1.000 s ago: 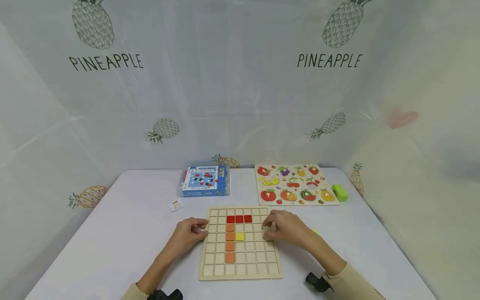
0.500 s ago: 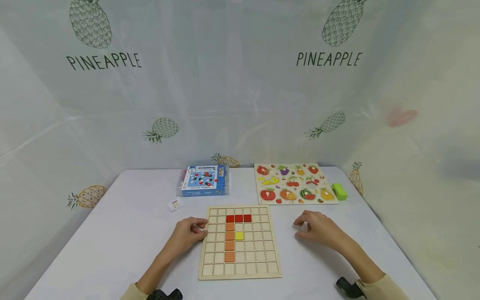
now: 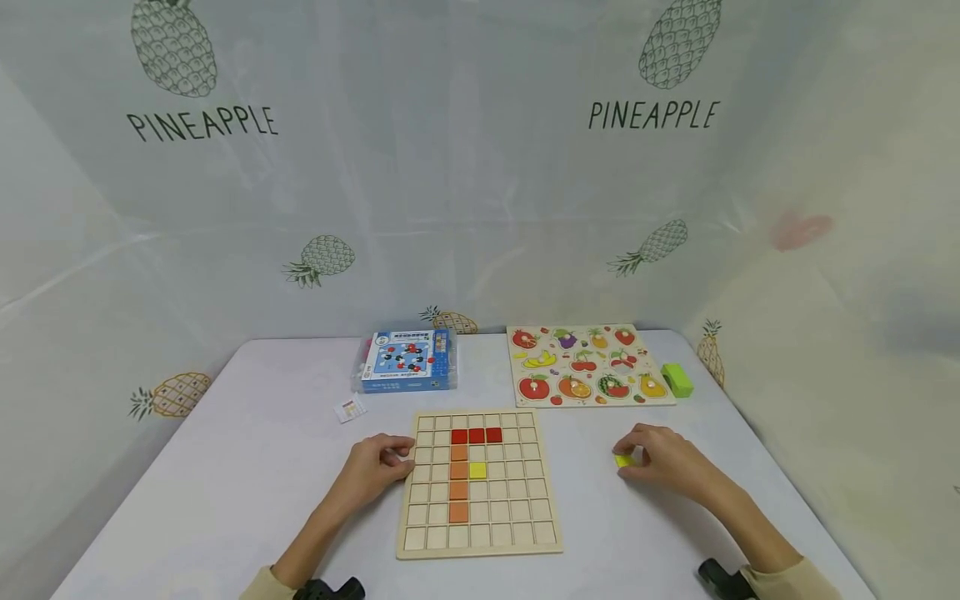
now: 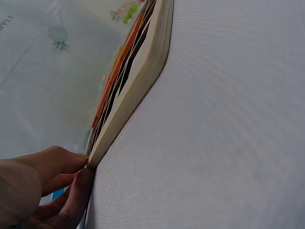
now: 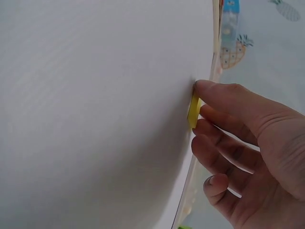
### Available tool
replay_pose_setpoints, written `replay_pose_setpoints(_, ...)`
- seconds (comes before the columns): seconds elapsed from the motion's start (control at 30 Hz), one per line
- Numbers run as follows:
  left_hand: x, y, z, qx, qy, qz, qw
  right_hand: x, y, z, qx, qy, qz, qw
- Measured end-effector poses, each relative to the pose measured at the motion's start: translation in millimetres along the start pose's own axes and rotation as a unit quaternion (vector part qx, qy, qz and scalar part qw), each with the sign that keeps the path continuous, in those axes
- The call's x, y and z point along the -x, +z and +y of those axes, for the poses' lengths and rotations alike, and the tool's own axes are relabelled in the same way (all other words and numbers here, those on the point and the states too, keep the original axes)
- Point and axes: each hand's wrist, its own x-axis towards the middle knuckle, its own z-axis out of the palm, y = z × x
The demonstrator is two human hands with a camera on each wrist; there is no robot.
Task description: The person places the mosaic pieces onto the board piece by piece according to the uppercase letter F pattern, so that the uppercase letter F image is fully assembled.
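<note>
A light wooden grid board (image 3: 512,514) lies on the white table, with red tiles (image 3: 476,436) in a row, orange tiles (image 3: 459,490) in a column and one yellow tile (image 3: 477,471) in its cells. My left hand (image 3: 375,463) holds the board's left edge; the left wrist view shows thumb and fingertips (image 4: 82,179) pinching that rim. Well to the right of the board, my right hand (image 3: 667,458) pinches a loose yellow tile (image 5: 193,110) by its sides, thumb against one side and fingers against the other. That tile is low at the table surface.
Behind the board stand a blue boxed set (image 3: 405,362) and a fruit puzzle board (image 3: 555,387). A green block (image 3: 677,380) sits at the puzzle's right. A small white printed packet (image 3: 350,409) lies left of the grid. A pineapple-print curtain (image 3: 480,167) hangs behind the table.
My right hand has moved from the grid board's right edge out to the right and taken hold of the loose yellow tile. The left hand has stayed at the board's left edge.
</note>
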Motion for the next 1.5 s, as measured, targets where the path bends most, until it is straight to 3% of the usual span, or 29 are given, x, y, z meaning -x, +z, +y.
replay_pose_setpoints(0.5,2.1,0.1,0.5,-0.003,-0.005,0.003,1.0000,4.3,-3,5,-0.014,-0.020,-0.007,0.9997)
replay_pose_setpoints(0.9,1.7,-1.0,2.7,-0.003,-0.009,-0.003,1.0000,0.5,0,3,-0.001,-0.012,-0.010,0.9999)
replay_pose_setpoints(1.5,2.5,-2.1,7.3,0.005,-0.007,-0.005,1.0000,-34.4,16,-47,-0.006,-0.040,-0.021,0.9989)
